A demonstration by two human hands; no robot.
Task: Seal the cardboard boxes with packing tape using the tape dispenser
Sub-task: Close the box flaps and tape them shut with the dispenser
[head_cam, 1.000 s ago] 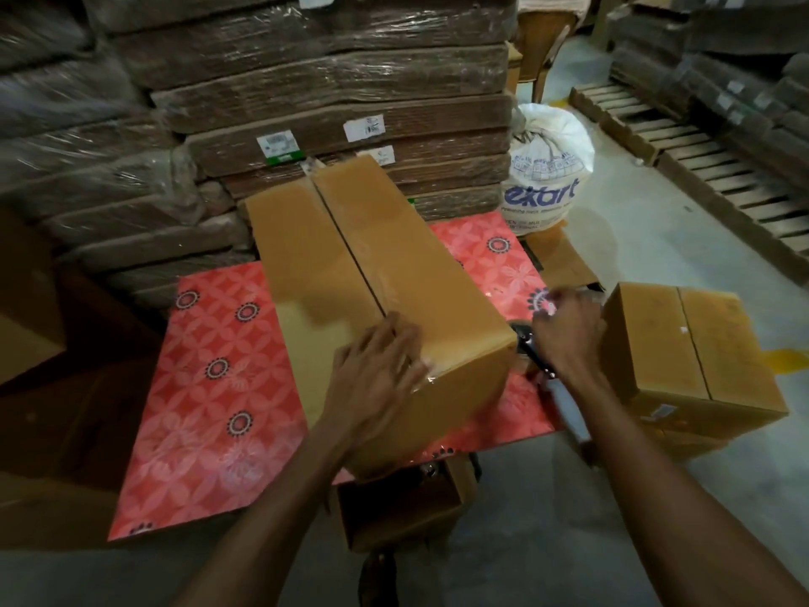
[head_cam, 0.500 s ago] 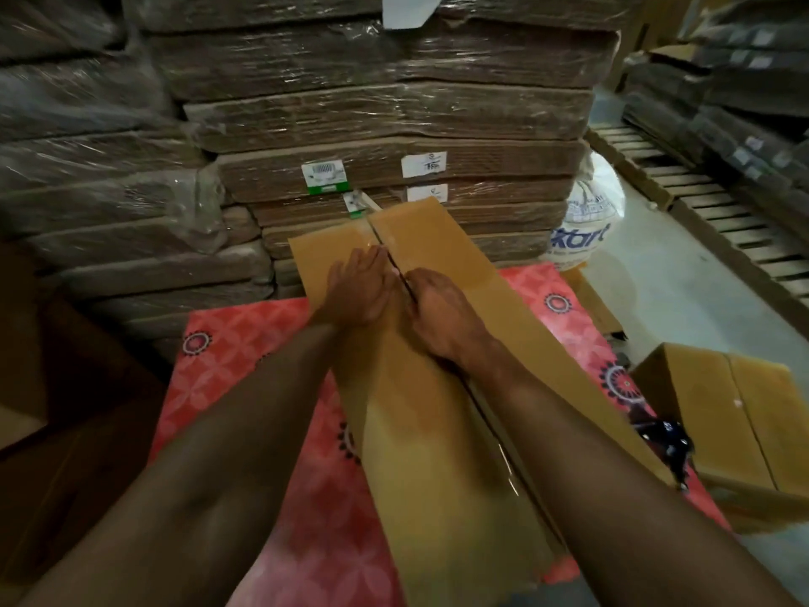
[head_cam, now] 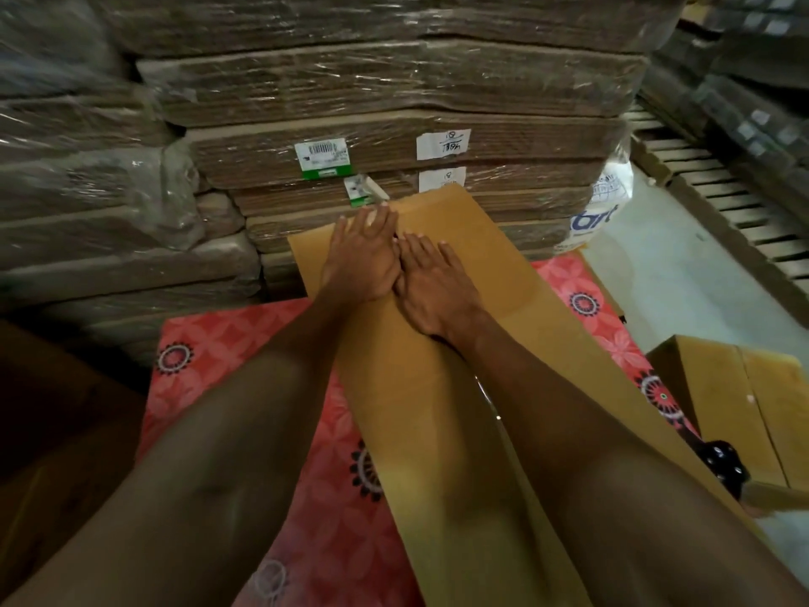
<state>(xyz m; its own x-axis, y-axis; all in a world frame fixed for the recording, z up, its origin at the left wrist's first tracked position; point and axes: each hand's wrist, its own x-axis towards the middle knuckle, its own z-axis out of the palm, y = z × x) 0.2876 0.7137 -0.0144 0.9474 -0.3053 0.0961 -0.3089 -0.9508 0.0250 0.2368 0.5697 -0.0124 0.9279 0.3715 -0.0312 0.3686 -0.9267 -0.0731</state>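
A long brown cardboard box point(head_cam: 477, 256) lies on a red patterned mat point(head_cam: 245, 343), its top flaps closed along a centre seam. My left hand point(head_cam: 361, 256) and my right hand point(head_cam: 431, 284) lie flat side by side on the far part of the box top, pressing on either side of the seam. Shiny tape shows along the seam between my forearms. The black tape dispenser point(head_cam: 722, 470) lies alone at the right edge of the mat. A second cardboard box point(head_cam: 753, 414) stands on the floor at the right.
Wrapped stacks of flat cardboard point(head_cam: 394, 159) rise right behind the box and to the left. A white printed sack point(head_cam: 606, 212) leans at the stack's right end. Wooden pallets point(head_cam: 718, 190) line the far right, with bare grey floor between.
My right hand left the tape dispenser on the mat. Both hands moved to the far end of the box top and now press flat, a little farther along the seam than half a second ago.
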